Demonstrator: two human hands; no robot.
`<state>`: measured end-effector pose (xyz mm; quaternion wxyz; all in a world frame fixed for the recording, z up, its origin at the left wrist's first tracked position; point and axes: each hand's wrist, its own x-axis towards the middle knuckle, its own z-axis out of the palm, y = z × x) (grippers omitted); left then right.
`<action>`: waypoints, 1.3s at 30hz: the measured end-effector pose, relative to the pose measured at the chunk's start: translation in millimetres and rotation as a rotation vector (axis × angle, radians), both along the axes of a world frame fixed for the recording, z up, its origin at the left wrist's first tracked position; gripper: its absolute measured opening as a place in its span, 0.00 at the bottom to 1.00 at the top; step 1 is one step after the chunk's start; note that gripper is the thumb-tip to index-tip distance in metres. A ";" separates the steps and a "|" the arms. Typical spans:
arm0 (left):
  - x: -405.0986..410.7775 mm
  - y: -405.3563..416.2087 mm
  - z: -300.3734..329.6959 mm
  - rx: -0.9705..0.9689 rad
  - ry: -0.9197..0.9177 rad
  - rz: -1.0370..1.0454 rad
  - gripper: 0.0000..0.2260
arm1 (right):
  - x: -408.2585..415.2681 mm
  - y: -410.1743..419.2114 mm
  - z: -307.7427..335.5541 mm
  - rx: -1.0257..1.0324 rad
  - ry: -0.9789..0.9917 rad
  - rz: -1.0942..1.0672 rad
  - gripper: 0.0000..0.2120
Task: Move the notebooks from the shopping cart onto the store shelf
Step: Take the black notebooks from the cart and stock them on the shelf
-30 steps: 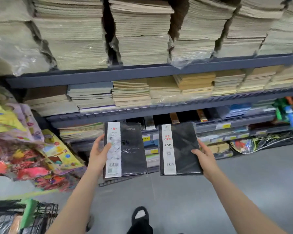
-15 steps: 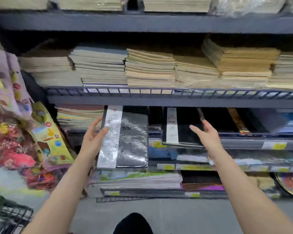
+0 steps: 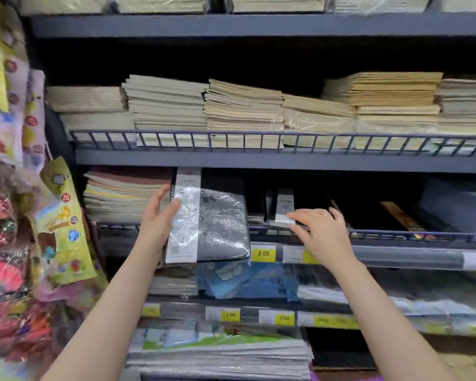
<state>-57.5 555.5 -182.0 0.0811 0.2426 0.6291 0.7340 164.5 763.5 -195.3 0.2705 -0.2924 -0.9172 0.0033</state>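
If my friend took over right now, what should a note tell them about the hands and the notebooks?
Left hand: holds a wrapped black notebook upright at the front of the shelf, not yet in.
Right hand: fingers rest on a second black notebook, lying flat on that shelf.
Done: the second notebook is shelved.
Left: push in the wrapped one. The cart is out of view.

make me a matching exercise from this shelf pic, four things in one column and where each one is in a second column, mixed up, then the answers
Things:
1. left hand
2. right hand
3. yellow price tag
4. tan notebook stacks

Places:
A. on the shelf above the hands, behind a wire rail
B. on the shelf edge between the two hands
C. holding an upright wrapped black notebook
D. fingers on a flat black notebook already on the shelf

Pairs: 1-C, 2-D, 3-B, 4-A
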 end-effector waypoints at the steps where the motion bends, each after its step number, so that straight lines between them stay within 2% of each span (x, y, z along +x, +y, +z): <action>1: -0.9 0.2 0.1 0.005 0.001 0.001 0.19 | -6.4 4.1 1.4 -0.001 -0.014 0.011 0.13; 10: 0.6 -3.1 -3.0 -0.057 0.005 -0.007 0.20 | -11.4 14.8 -1.9 -0.101 -0.014 0.107 0.14; 17: 10.0 2.5 -3.9 -0.022 -0.007 -0.044 0.19 | -7.6 17.0 -4.9 -0.121 0.008 0.161 0.14; 20: 14.6 5.3 -1.7 -0.008 -0.014 -0.068 0.20 | -6.9 13.1 -2.7 -0.196 0.012 0.192 0.14; 22: 17.8 6.9 -0.5 0.009 -0.036 -0.087 0.20 | -3.4 6.5 -4.0 -0.207 0.068 0.215 0.15; 24: 17.9 8.4 -2.9 0.006 -0.041 -0.105 0.19 | 5.7 -10.0 -8.1 -0.210 0.216 0.240 0.16; 26: 19.2 10.0 -6.0 -0.002 -0.064 -0.135 0.18 | 17.8 -42.8 -10.7 -0.413 0.390 0.301 0.16; 29: 32.1 17.5 -7.3 0.011 -0.087 -0.167 0.18 | 19.8 -88.2 -12.0 -1.001 0.498 0.482 0.18; 30: 39.3 21.4 -6.2 0.016 -0.099 -0.168 0.18 | 16.7 -93.8 -14.2 -1.114 0.538 0.504 0.19; 34: 47.5 24.5 -7.1 -0.048 -0.168 -0.260 0.18 | 6.5 -91.4 -12.5 -1.318 0.793 0.444 0.22; 36: 46.2 10.5 -9.4 -0.163 -0.024 -0.251 0.23 | 4.5 -86.4 -9.4 -1.381 0.874 0.410 0.22; 39: 53.2 -21.5 -19.3 -0.218 0.209 -0.232 0.35 | -4.8 -82.6 -5.3 -1.388 0.908 0.418 0.22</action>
